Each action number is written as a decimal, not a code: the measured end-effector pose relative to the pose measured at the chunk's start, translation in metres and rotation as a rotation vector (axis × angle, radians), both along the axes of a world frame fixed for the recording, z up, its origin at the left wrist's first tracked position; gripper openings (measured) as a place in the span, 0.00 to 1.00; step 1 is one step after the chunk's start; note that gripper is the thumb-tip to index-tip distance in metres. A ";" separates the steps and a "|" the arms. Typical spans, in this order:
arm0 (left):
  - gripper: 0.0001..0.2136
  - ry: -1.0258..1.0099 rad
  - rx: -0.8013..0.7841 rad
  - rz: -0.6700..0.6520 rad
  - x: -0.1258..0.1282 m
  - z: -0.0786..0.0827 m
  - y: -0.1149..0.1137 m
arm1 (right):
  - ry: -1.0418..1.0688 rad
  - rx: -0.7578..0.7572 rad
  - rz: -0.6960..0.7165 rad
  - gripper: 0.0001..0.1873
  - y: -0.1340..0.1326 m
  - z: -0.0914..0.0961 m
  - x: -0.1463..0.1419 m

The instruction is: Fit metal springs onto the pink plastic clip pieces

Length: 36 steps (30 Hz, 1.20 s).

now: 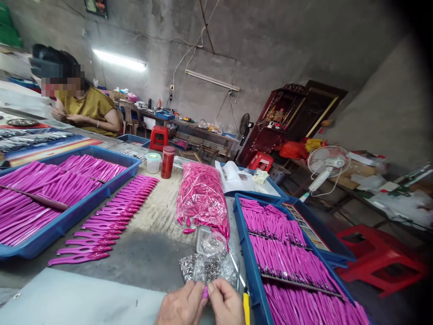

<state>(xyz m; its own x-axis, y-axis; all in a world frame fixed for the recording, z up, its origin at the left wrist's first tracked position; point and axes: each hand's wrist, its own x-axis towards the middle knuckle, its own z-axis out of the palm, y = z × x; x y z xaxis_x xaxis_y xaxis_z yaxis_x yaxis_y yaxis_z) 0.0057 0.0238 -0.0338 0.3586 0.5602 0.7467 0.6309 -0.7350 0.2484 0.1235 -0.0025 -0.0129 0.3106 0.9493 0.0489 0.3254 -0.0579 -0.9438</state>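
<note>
Left hand [182, 305]: at the near edge of the table [149, 253], fingers curled in tight, thumb and fingertips pinching a small pink piece [204, 292].
Right hand [226, 303]: touching the left one, fingers bent and closed on the same pink piece from the other side.
Pink piece: caught between both hands, only a sliver showing, just above the near edge.
Clear bag of small metal parts [208, 268]: just beyond the hands, lying open on the table.
Big bag of pink pieces [203, 198]: farther back, mid-table, a few spilled at its foot.
Right tray [252, 271]: blue, beside the right hand, packed with rows of pink handles.
Left tray [77, 210]: blue, at the left edge, also full of pink handles.
Loose row of handles [111, 221]: laid along the table between left tray and bags.
Co-worker [89, 110]: seated at the far left corner, hands together over their own work.
</note>
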 end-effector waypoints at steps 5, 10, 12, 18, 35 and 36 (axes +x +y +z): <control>0.14 -0.001 -0.031 -0.026 -0.011 -0.002 0.012 | -0.413 0.045 0.149 0.15 0.014 0.032 0.010; 0.14 -0.002 0.018 0.026 -0.016 -0.010 0.019 | -0.770 0.085 0.281 0.10 0.056 0.085 0.005; 0.14 0.014 0.045 0.053 -0.015 -0.013 0.021 | -0.899 0.001 0.309 0.10 0.081 0.093 -0.003; 0.16 0.051 0.054 0.072 -0.015 -0.011 0.024 | -1.028 -0.102 0.411 0.10 0.141 0.061 -0.018; 0.16 0.024 -0.018 0.091 -0.012 -0.012 0.021 | -0.783 0.079 0.418 0.06 0.113 0.064 -0.016; 0.16 -0.003 -0.013 0.088 -0.011 -0.014 0.021 | -0.750 0.088 0.408 0.05 0.105 0.066 -0.015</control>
